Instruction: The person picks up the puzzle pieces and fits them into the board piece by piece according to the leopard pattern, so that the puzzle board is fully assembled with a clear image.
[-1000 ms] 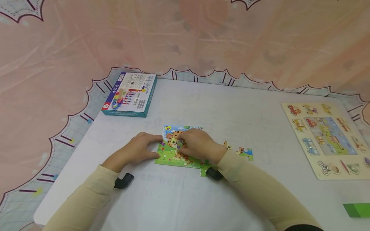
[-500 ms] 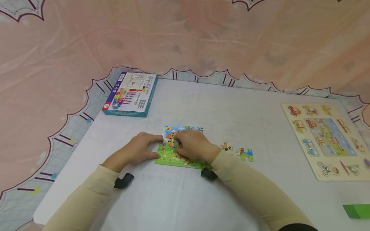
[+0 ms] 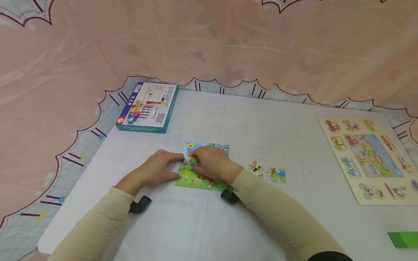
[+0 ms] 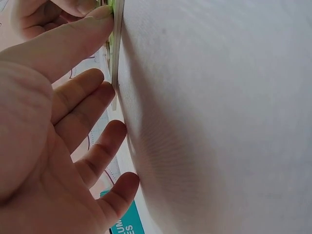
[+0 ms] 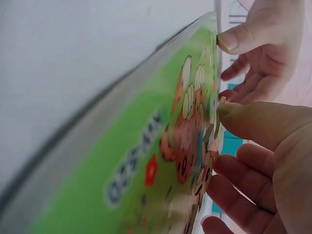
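Observation:
A small jigsaw board (image 3: 184, 180) with a spotted cartoon animal on green grass lies on the white table. My left hand (image 3: 156, 167) rests at its left edge; the left wrist view shows the thumb (image 4: 100, 17) on the board's edge and the other fingers spread. Over the board, my right hand (image 3: 213, 163) pinches a jigsaw piece (image 5: 219, 124), seen as a thin edge at the thumb in the right wrist view. This hand covers the board's middle and upper right. Two loose jigsaw pieces lie right of the board, one with an eye (image 3: 255, 167), one green and blue (image 3: 278, 174).
A flat teal-sided box (image 3: 147, 107) lies at the back left. To the right is a cream picture board (image 3: 333, 174) with vehicles and toys. A green block (image 3: 403, 239) sits near the right edge. Behind the table hangs a peach patterned cloth (image 3: 209, 43).
My right hand has slid left across the board toward its left side, uncovering more of the loose eye piece. The left hand has stayed in place.

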Available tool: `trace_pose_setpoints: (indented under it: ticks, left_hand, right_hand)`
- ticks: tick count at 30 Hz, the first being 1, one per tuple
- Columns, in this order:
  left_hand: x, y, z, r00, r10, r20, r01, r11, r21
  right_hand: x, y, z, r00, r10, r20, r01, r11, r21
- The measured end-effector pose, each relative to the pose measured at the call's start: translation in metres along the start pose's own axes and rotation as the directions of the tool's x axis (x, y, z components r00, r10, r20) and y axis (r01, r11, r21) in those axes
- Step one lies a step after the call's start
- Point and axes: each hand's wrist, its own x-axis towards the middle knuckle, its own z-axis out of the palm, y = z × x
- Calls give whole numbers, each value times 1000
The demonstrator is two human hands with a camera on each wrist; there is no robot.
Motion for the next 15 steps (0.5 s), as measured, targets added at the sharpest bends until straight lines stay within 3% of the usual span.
trace_pose_setpoints:
  ticks: [15]
  left_hand:
    - [-1, 0, -1, 1000, 9, 0, -9, 1000, -6]
  right_hand:
    - [4, 0, 2, 1000, 16, 18, -18, 998, 67]
